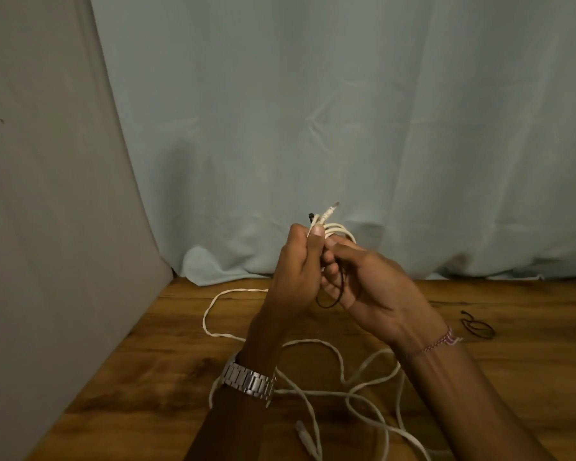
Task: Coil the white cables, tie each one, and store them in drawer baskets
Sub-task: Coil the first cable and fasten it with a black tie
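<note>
Wooden table (pixel 120 377); coiled white cable (pixel 338 231) pinched between both hands.

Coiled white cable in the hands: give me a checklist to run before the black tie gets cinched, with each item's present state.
1. Coiled white cable gathered in loops above the fingers: ok.
2. Left hand pinches the coil near the plug end: ok.
3. Right hand holds the thin black tie cord, which hangs as a loop below the fingers: ok.
4. Tie wrapped fully round the coil: cannot tell, fingers hide it.
5. Loose white cable lying tangled on the brown wooden table, apart from the coil: not ok, it passes under both wrists.
6. Spare black tie lying on the table to the right: ok.
</note>
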